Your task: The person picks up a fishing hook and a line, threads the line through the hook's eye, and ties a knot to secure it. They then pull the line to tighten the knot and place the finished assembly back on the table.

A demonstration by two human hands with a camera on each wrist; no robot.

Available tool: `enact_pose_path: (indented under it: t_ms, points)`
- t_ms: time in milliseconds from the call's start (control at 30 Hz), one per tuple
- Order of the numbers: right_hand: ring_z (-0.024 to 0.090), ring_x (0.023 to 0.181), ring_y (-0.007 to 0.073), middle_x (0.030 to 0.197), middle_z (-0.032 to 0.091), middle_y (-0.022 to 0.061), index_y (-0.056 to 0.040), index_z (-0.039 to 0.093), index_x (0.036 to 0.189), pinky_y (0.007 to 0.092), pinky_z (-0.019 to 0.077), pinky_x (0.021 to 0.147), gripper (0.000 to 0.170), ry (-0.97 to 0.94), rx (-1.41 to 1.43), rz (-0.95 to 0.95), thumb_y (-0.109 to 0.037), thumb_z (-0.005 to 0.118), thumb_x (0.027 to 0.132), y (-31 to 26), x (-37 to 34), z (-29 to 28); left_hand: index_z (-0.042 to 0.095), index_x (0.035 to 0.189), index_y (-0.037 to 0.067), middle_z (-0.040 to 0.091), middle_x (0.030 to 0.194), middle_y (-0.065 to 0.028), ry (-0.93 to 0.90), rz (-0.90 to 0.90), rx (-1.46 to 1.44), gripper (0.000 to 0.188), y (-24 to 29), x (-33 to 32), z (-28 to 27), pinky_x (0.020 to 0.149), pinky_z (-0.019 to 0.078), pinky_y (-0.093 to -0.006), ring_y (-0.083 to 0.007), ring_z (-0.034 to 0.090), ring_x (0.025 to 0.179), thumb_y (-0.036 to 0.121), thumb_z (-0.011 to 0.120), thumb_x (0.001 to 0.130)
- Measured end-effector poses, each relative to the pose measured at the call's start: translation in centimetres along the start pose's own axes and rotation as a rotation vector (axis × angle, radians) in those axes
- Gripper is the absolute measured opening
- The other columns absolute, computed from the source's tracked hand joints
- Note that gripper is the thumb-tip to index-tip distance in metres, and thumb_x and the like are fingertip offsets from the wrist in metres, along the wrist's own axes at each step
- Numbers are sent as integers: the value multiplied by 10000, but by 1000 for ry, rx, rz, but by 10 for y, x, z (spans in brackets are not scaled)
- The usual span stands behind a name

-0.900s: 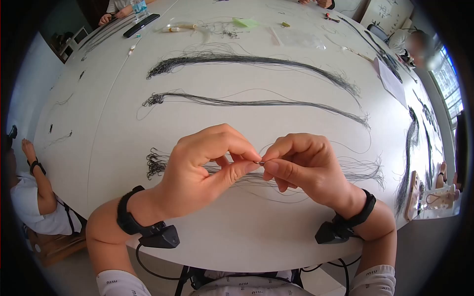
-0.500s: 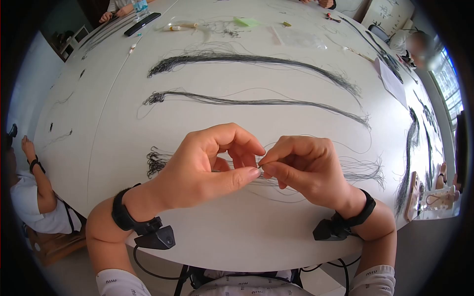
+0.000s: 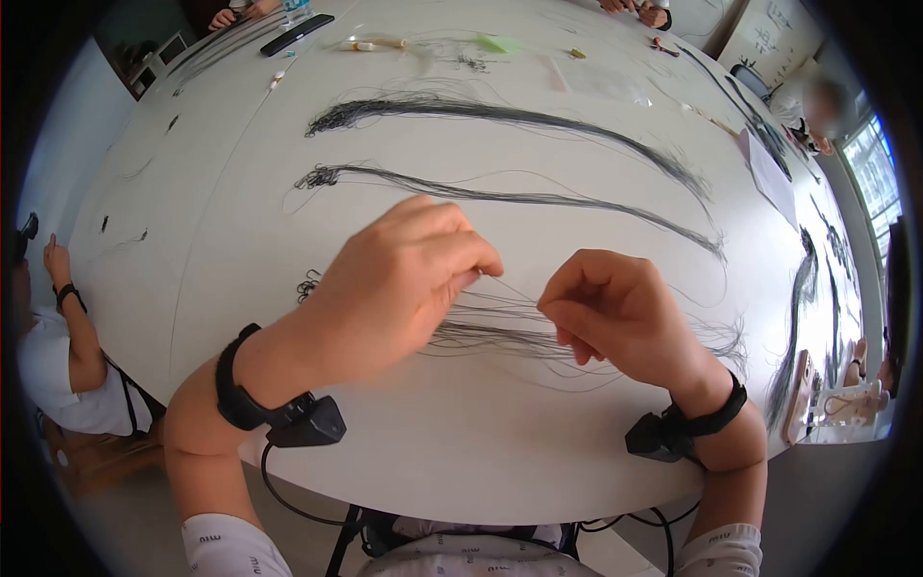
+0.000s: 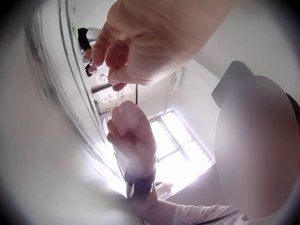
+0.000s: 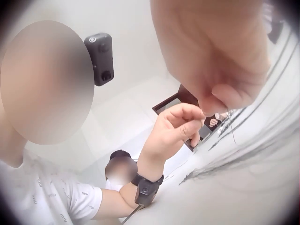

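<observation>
The strands (image 3: 500,112) are dark grey, the desk (image 3: 481,447) off-white, the wristbands (image 3: 231,385) black, the sleeves (image 3: 231,548) white with small dark "miu" lettering, and the flat slip (image 3: 498,42) pale green.

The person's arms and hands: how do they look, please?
The left hand and right hand are bare. Each wrist wears a black strap with a dark box; a black cable hangs from the left box. The white sleeves bear dark lettering.

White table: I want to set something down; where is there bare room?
The white table is bare between the nearest strand bundle and its front edge, also between the seam and the bundles' looped ends. Crowded: the far side, around the green slip, and the right edge, under strands.
</observation>
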State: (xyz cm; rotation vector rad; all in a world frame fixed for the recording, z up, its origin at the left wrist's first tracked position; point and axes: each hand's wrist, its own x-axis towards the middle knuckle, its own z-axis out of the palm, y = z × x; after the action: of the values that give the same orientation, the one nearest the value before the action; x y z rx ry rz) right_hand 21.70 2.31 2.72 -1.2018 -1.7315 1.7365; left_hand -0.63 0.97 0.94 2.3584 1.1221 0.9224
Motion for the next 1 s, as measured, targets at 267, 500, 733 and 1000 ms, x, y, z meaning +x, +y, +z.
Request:
enact_pose_path:
  t_ms: [267,500,733,1000]
  points:
    - [526,594,52,657,564,8,28,612,822,190,442,533,26,178,-294,-73,1,611,822,-19,-8,-39,580,827,-11,529,765,-83,104,-56,124,116,-24,6,-52,651,418,-292,-203,513,706,-94,520,773]
    - [519,533,56,614,572,16,10,619,764,190,430,498,39,326,-532,-43,-2,616,801,-20,-22,-81,583,844,-15,562,795,-103,19,-179,204,89,-66,-24,-71,685,441,-321,-234,541,725,-45,528,781]
    - [521,536,72,596,562,18,14,604,721,211,440,505,55,334,-702,111,7,626,771,-11,-35,-115,578,808,-5,572,796,-108,-225,-348,137,61,-65,-48,-74,697,438,-344,-258,550,787,26,575,756]
    - [541,518,100,568,561,47,39,589,673,227,446,499,65,393,-867,180,30,628,725,5,-51,-137,598,783,-7,596,773,-116,-250,-316,142,58,-75,-55,-70,648,444,-339,-257,564,726,2,577,729]
